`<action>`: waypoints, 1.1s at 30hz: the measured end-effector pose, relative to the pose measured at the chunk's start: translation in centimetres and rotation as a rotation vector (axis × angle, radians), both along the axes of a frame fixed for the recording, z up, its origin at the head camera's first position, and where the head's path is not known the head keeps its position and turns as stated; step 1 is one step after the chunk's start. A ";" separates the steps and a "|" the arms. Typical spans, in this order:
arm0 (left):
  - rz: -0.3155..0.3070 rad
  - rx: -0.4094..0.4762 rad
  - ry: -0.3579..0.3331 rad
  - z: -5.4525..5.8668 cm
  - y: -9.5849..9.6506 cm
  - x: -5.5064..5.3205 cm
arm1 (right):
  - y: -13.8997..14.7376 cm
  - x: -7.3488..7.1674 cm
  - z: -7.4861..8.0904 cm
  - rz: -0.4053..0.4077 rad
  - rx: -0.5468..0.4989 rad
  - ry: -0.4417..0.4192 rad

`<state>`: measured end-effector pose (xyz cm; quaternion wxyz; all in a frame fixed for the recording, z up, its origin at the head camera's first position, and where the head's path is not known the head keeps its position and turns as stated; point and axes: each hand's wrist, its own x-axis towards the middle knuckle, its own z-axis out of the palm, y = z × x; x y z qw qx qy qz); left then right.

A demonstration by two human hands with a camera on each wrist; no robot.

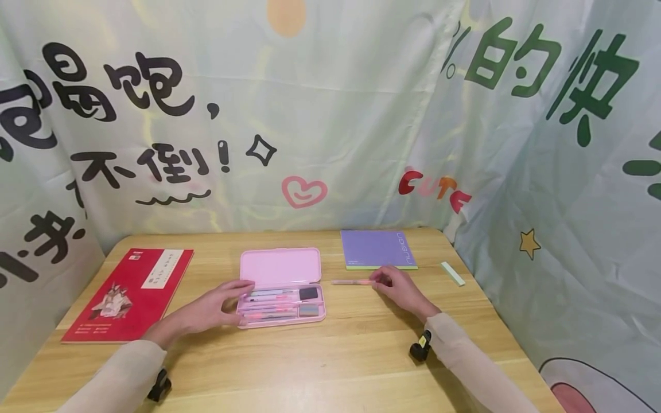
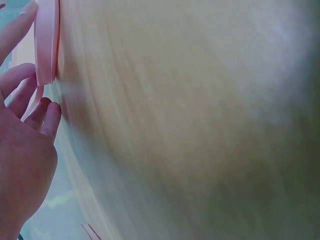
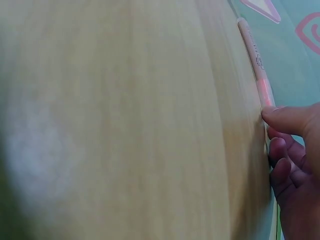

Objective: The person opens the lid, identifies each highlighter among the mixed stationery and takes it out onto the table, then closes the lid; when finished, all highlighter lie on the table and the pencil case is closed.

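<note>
A pink pencil case [image 1: 281, 268] lies on the table with its lid folded back, holding several pens [image 1: 273, 314], a black block [image 1: 308, 293] and a grey block [image 1: 308, 310]. My left hand [image 1: 214, 307] holds the case by its left end, thumb at the front corner and fingers near the hinge. In the left wrist view, the thumb and index finger meet the case's pink side [image 2: 47, 45]. To the right of the case, my right hand [image 1: 400, 287] pinches one end of a slim pale pen [image 1: 351, 281] with a pink section, which points left toward the case.
A red notebook [image 1: 136, 292] lies at the left. Behind my right hand is a purple notebook [image 1: 378, 249], and a small pale green strip [image 1: 453, 273] lies near the right edge. Printed curtains [image 1: 335, 115] stand around the wooden table [image 1: 330, 367].
</note>
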<state>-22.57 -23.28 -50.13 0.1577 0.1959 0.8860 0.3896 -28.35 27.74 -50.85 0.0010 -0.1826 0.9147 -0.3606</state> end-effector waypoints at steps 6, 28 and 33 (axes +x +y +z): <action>0.005 -0.002 -0.006 0.0 0.0 0.0 | 0.1 -0.1 -0.2 0.008 -0.005 0.010; -0.001 -0.014 0.003 -0.2 0.1 -0.1 | -2.9 0.9 1.8 0.008 -0.133 0.026; -0.007 -0.009 0.008 0.0 0.1 0.0 | -6.5 1.3 3.0 0.103 -0.134 0.010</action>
